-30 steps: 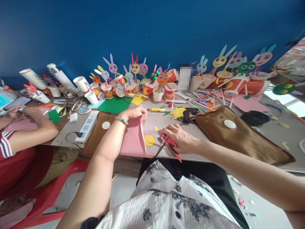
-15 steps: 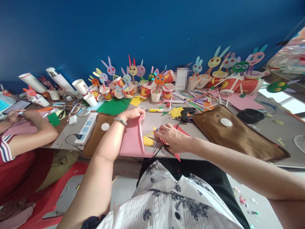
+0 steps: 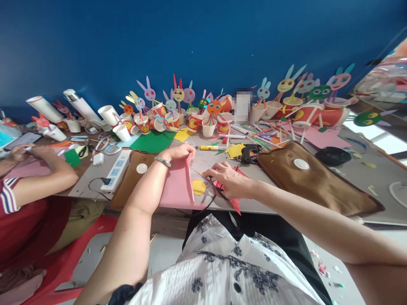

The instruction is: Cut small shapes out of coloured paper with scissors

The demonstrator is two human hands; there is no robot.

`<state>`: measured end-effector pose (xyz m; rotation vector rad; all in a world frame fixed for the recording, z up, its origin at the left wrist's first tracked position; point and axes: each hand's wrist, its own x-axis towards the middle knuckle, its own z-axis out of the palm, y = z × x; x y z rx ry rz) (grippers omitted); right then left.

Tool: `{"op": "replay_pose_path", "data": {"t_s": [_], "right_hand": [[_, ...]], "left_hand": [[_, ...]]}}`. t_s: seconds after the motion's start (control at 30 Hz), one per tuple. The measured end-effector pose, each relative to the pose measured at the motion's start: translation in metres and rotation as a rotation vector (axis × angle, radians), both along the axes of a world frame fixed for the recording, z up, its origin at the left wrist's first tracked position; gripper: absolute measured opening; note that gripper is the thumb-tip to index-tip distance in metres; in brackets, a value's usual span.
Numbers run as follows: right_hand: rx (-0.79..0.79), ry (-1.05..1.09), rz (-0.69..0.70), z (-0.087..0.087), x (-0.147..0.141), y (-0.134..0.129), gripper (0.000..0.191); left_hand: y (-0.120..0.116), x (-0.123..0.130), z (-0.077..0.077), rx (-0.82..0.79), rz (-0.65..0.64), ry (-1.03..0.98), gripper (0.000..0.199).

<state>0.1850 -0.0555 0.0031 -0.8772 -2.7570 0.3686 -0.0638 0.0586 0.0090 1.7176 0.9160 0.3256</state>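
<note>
My left hand [image 3: 181,153] pinches the top right corner of a pink paper sheet [image 3: 174,184], whose right edge is folded up. My right hand [image 3: 227,178] holds scissors [image 3: 221,193] with a black handle; their blades point left, near the pink sheet's edge but apart from it. A yellow paper circle [image 3: 199,187] lies between my hands. Red paper [image 3: 235,204] lies under my right hand and juts over the table's front edge.
Two brown cushioned bags [image 3: 318,182] flank my hands. A power strip [image 3: 115,170] lies at the left, beside a co-worker's arm [image 3: 51,178]. Paper cups [image 3: 209,128] with paper rabbit faces line the blue wall. A yellow glue stick [image 3: 209,148] lies ahead.
My right hand has lifted slightly and turned, and the scissors' blades now point further up and left. My left hand stays on the pink sheet.
</note>
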Motion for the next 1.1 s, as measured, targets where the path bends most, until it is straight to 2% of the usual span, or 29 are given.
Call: {"op": "replay_pose_path", "data": {"t_s": [0.23, 0.47, 0.6, 0.73, 0.83, 0.93, 1.03, 1.1], "right_hand": [[0.04, 0.082, -0.117, 0.003, 0.042, -0.006, 0.053], [0.127, 0.208, -0.334, -0.003, 0.082, -0.005, 0.024], [0.106, 0.324, -0.446, 0.003, 0.088, 0.009, 0.014], [0.131, 0.444, -0.59, 0.011, 0.092, 0.037, 0.012], [0.165, 0.492, -0.665, 0.01, 0.103, 0.059, 0.016], [0.196, 0.541, -0.735, 0.001, 0.115, 0.073, 0.02], [0.218, 0.57, -0.773, -0.012, 0.123, 0.077, 0.018], [0.226, 0.575, -0.765, -0.019, 0.124, 0.076, 0.018]], "left_hand": [[0.004, 0.005, -0.006, 0.029, 0.055, -0.015, 0.007], [0.001, 0.013, -0.015, 0.177, 0.219, -0.065, 0.018], [-0.003, 0.024, -0.02, 0.352, 0.361, -0.089, 0.023], [-0.015, 0.034, -0.018, 0.535, 0.504, -0.082, 0.016], [-0.026, 0.043, -0.008, 0.624, 0.544, -0.069, 0.01], [-0.04, 0.059, 0.013, 0.718, 0.508, -0.063, 0.007], [-0.063, 0.081, 0.046, 0.793, 0.42, -0.115, 0.009], [-0.09, 0.095, 0.075, 0.773, 0.371, -0.211, 0.016]]}}
